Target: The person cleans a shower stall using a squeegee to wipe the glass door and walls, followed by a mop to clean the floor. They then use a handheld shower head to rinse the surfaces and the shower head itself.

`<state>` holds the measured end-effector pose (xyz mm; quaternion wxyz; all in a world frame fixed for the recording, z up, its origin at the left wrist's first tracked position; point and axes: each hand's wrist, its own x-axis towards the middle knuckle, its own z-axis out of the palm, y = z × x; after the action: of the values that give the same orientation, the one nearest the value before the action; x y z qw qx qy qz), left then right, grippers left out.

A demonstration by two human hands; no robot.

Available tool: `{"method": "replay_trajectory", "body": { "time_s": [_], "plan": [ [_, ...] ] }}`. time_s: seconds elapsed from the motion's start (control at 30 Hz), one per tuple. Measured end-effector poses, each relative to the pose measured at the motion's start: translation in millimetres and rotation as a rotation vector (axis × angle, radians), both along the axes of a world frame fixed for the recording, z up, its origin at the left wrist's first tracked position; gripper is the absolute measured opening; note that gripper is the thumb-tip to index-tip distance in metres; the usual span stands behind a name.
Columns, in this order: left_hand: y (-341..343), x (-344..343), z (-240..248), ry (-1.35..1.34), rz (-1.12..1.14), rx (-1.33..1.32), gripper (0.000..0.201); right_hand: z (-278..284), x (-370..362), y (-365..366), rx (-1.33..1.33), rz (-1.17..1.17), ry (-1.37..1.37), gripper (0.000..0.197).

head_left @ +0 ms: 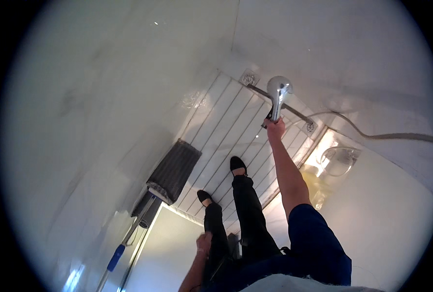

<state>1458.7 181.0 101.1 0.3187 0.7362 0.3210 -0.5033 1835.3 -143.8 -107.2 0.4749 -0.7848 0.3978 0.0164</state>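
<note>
My right hand (275, 127) is closed around the handle of a chrome shower head (279, 90), held out ahead of me over the wet white slatted floor (221, 124). A dark piece sits beside its handle, close to my fingers. My left hand (204, 243) hangs low by my left leg with its fingers curled in; whatever they may hold is hidden. A pale hose (387, 136) runs off to the right.
Two floor drains (249, 78) lie at the ends of a dark channel. At the left, a dark ribbed flat mop (175, 170) with a blue-gripped pole (115, 258) leans by the wall. To the right are a clear round basin (340, 160) and something yellowish (319, 190).
</note>
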Motion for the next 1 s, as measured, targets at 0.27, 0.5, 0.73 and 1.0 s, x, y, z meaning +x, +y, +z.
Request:
{"method": "replay_trajectory", "body": {
  "time_s": [0.27, 0.5, 0.73, 1.0],
  "plan": [
    [7, -143, 9, -0.513, -0.425, 0.427, 0.016, -97, 24, -13, -0.351, -0.015, 0.278, 0.024],
    [1, -115, 19, 0.134, 0.216, 0.433, 0.018, -140, 81, 24, -0.303, -0.023, 0.155, 0.031],
    [7, -109, 15, 0.022, 0.185, 0.389, 0.019, -118, 100, 29, -0.181, 0.000, 0.067, 0.031],
    [5, -112, 7, 0.178, 0.087, 0.464, 0.018, -127, 68, -11, -0.444, 0.109, 0.160, 0.023]
  ]
}}
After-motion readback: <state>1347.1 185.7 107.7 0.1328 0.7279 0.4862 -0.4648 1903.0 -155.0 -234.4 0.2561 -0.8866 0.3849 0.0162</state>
